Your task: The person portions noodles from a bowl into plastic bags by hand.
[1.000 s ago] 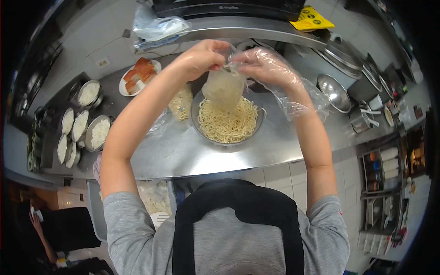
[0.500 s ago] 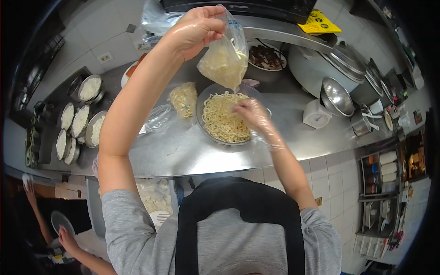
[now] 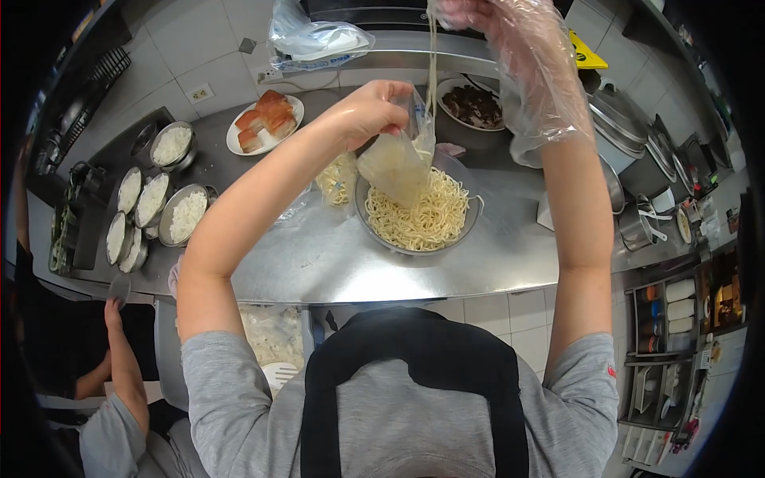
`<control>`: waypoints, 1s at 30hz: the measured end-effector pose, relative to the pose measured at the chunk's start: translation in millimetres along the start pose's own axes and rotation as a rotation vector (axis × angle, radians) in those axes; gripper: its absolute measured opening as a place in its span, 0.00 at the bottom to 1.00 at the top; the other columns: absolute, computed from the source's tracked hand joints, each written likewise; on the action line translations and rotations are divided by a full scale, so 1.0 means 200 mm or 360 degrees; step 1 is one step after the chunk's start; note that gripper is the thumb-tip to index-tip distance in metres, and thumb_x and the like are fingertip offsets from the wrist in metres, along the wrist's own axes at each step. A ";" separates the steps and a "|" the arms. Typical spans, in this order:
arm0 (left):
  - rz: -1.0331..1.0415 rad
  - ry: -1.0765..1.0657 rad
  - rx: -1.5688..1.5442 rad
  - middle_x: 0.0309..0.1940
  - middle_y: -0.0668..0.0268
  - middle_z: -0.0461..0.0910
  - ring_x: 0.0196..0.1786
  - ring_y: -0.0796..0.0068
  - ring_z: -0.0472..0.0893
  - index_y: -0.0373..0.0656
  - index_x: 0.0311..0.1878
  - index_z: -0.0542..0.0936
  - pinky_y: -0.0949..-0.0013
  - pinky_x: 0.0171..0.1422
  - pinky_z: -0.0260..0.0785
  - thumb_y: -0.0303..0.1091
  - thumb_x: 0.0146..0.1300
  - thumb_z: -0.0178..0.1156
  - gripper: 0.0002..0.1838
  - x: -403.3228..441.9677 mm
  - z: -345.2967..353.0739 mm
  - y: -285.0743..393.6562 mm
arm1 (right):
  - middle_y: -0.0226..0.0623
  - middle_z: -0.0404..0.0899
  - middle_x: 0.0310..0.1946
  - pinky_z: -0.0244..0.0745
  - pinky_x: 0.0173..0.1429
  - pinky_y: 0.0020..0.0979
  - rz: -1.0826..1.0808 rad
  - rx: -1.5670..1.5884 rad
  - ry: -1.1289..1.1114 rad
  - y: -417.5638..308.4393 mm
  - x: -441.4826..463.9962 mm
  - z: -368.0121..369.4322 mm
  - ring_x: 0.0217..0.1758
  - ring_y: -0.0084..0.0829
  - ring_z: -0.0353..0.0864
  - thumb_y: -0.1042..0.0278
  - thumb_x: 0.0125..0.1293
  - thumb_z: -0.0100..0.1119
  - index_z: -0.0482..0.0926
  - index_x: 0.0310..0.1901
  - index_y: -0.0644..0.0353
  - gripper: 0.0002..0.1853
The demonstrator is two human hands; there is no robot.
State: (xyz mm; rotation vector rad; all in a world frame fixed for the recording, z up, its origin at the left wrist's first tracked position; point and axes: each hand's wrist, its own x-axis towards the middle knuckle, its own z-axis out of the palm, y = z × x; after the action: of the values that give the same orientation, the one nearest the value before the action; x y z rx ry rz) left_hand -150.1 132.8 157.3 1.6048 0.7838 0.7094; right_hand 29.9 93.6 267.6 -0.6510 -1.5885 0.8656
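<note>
My left hand [image 3: 374, 113] is closed on the top of a clear plastic bag [image 3: 392, 169] with pale noodles inside. The bag hangs tilted over a bowl [image 3: 360, 209] heaped with noodles [image 3: 418, 215]. High on the right, my right hand [image 3: 510, 36] wears a loose clear plastic glove and pinches long noodle strands [image 3: 433, 68], which stretch down to the bag's mouth. Its fingertips are partly cut off by the top edge of the view. Left of the bowl, partly behind my left arm, lies a second bag of noodles [image 3: 338, 180].
Several bowls of white rice [image 3: 188, 213] stand on the left of the steel counter [image 3: 319, 275]. Behind are a plate of browned meat [image 3: 275, 115] and a bowl of dark food [image 3: 472, 105]. Large pots [image 3: 617, 119] stand right. Another person's arm [image 3: 127, 358] shows lower left.
My right hand has risen from the bowl to the top of the view, drawing noodle strands up. My left hand and the bag have come lower, over the bowl.
</note>
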 end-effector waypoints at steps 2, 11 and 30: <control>-0.0140 -0.0100 -0.0134 0.43 0.66 0.71 0.45 0.83 0.74 0.31 0.62 0.66 0.81 0.32 0.63 0.15 0.48 0.52 0.32 0.00 0.00 0.00 | 0.37 0.81 0.26 0.77 0.30 0.23 -0.0242 0.0529 0.0218 0.00 -0.06 0.10 0.25 0.24 0.80 0.69 0.64 0.58 0.79 0.38 0.65 0.08; -0.0018 -0.0139 -0.0228 0.46 0.66 0.76 0.38 0.83 0.76 0.32 0.62 0.67 0.83 0.29 0.61 0.15 0.45 0.51 0.34 0.03 0.01 0.00 | 0.45 0.80 0.30 0.74 0.44 0.36 0.0130 -0.1885 -0.0639 0.47 -0.33 0.09 0.35 0.40 0.80 0.62 0.59 0.59 0.81 0.33 0.64 0.12; 0.0196 0.0156 -0.0182 0.67 0.56 0.61 0.71 0.62 0.61 0.28 0.65 0.60 0.83 0.30 0.63 0.15 0.50 0.49 0.34 -0.15 -0.21 0.20 | 0.32 0.79 0.33 0.68 0.54 0.28 0.0684 -0.0479 -0.0134 0.97 -0.91 0.06 0.42 0.26 0.76 0.64 0.69 0.51 0.79 0.38 0.68 0.14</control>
State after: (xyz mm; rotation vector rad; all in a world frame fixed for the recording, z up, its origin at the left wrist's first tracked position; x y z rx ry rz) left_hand -197.3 128.0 203.5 1.5329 0.7067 0.9114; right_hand 43.9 57.9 4.1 -1.2157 -1.7002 0.9812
